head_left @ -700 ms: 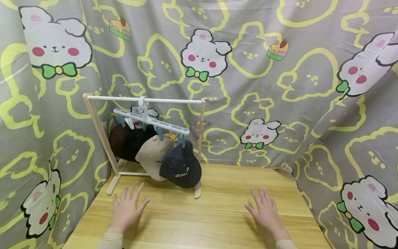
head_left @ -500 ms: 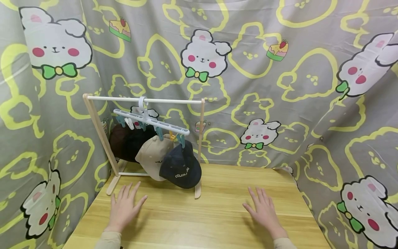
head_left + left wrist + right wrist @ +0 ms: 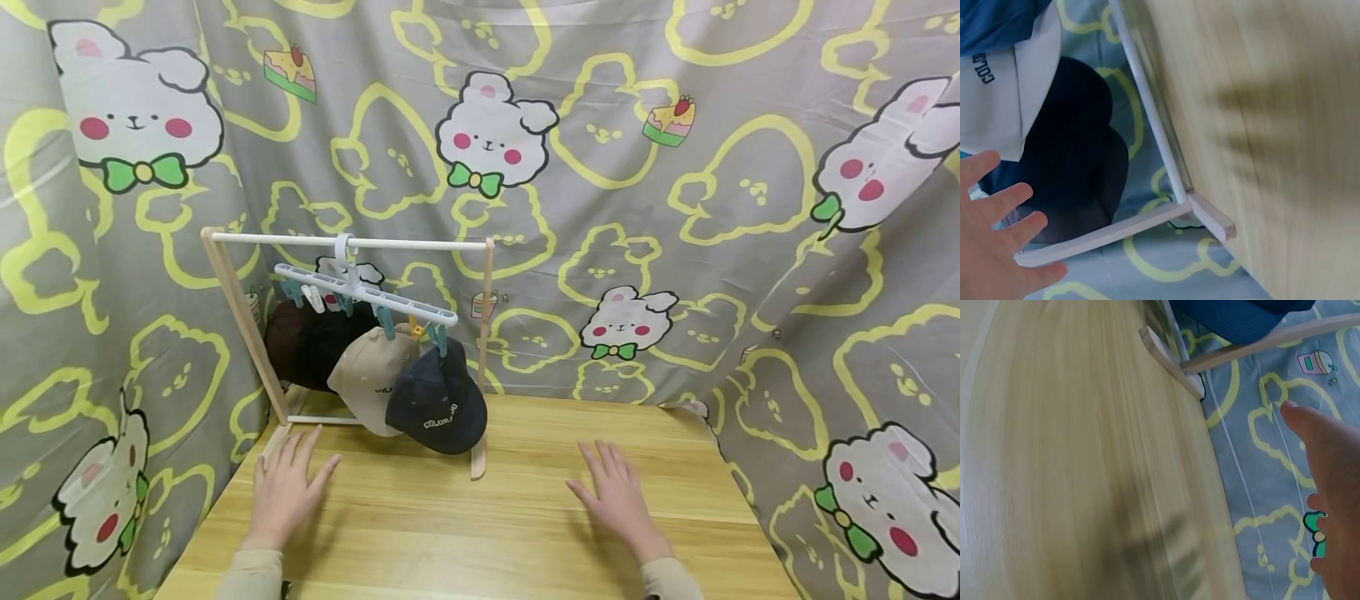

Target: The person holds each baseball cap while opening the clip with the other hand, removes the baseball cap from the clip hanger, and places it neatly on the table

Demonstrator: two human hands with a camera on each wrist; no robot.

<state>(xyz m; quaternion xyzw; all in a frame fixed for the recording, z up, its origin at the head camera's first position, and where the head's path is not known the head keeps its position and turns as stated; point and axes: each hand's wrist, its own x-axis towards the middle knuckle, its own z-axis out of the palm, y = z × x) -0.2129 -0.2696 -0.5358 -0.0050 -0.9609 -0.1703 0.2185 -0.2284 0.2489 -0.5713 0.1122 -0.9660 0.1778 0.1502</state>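
Observation:
Both hands hover over the wooden table with spread fingers and hold nothing. My left hand (image 3: pixel 283 492) is nearest the rack's left foot and overlaps it in the head view. Farther right, my right hand (image 3: pixel 617 498) is apart from the rack. A pale blue clip hanger (image 3: pixel 367 293) hooks over the white top bar of the wooden rack (image 3: pixel 247 333). From its clips hang a navy cap (image 3: pixel 438 412) lettered COLORADO, a beige cap (image 3: pixel 363 379), a black cap (image 3: pixel 318 350) and a dark brown cap (image 3: pixel 279 337), overlapping one another.
The table (image 3: pixel 525 533) runs under both hands, its back edge against a grey curtain (image 3: pixel 622 242) with rabbit prints. Curtain walls stand at left and right too. A teal clip (image 3: pixel 384 321), a white clip (image 3: pixel 312 298) and an orange clip (image 3: pixel 417 330) show under the hanger.
Both hands have moved slightly forward and to the left. The rack, hanger and caps stay as they were.

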